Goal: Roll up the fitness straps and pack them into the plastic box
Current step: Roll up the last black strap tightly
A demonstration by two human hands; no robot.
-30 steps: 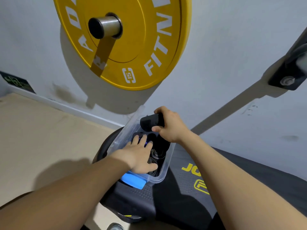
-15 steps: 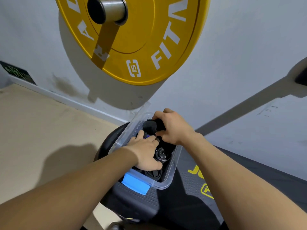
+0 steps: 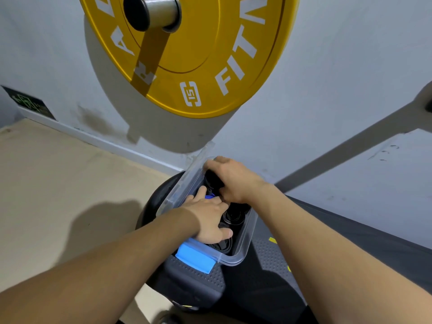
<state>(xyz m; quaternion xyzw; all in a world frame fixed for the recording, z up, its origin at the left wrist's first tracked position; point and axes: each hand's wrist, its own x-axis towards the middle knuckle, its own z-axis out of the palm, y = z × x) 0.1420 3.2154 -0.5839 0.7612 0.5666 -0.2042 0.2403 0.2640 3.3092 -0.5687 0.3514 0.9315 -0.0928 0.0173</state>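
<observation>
There is one clear plastic box (image 3: 243, 250) with one blue clip (image 3: 195, 258) on its near end. It sits on a black gym machine (image 3: 201, 284). Inside are black straps; two rolls show, and I cannot tell how many more are under the hands. One yellow weight plate (image 3: 187, 57) hangs above on one steel bar (image 3: 153, 11).

The left hand (image 3: 208, 217) lies flat in the box, fingers mostly straight, pressing down on the straps. The right hand (image 3: 235, 181) is at the far end of the box, fingers curled round one black strap roll (image 3: 213, 181). The other roll (image 3: 234, 218) lies in the box between the two hands
</observation>
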